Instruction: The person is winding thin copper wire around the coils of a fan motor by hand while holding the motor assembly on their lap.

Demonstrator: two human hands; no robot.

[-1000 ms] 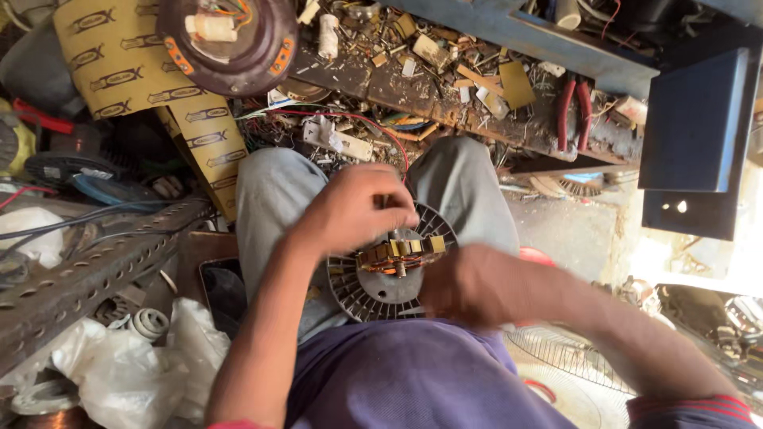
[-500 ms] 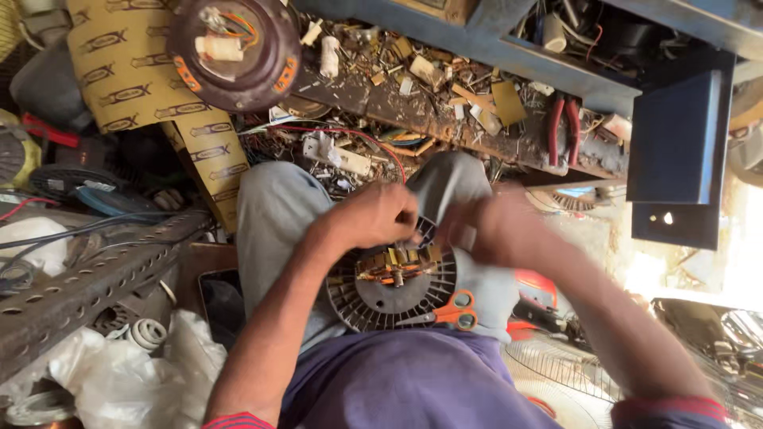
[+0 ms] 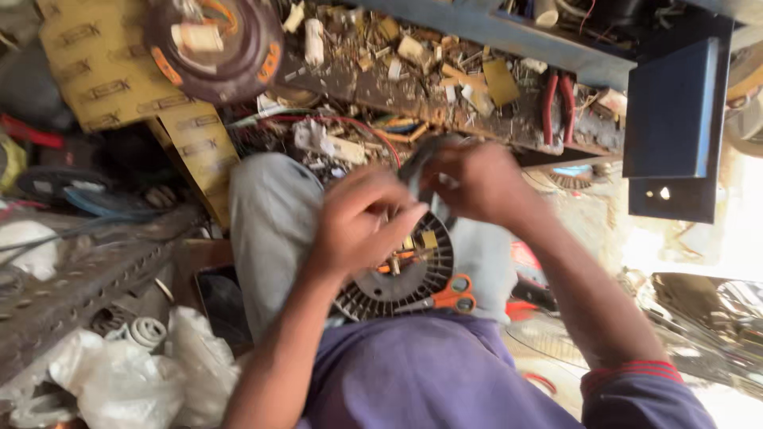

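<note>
Head view: vs half a second ago, both hands have come closer together over the top edge of the round finned motor part (image 3: 397,278); the right hand has moved left and up, now just beside the left. The orange-handled scissors (image 3: 453,295) show more clearly at the part's lower right edge. Vs one second ago the right hand was low, near the shirt; now it is above the part. The part has stayed on the lap the whole time.

Left hand (image 3: 358,218): fingers curled, closed down onto the upper left of the finned part, touching it around the copper-coloured pieces at its centre. What exactly is pinched under the fingers is hidden, so I cannot tell if it clamps anything beyond the part itself.

Right hand (image 3: 477,183): fingers closed around a thin dark tool (image 3: 417,163) whose end points up and left from between the two hands. Motion blur, so the kind of tool is not readable.

Finned part sits on the person's lap, on grey trousers (image 3: 270,222), just above the purple shirt (image 3: 429,373), tilted toward the camera.

Around: cluttered bench (image 3: 477,111) beyond the knees, strewn with small scraps; red-handled pliers (image 3: 559,95) lie on it to the right. A round brown disc with wires (image 3: 214,40) is upper left, on yellow cardboard (image 3: 103,71). White plastic bags (image 3: 135,373) are lower left.
</note>
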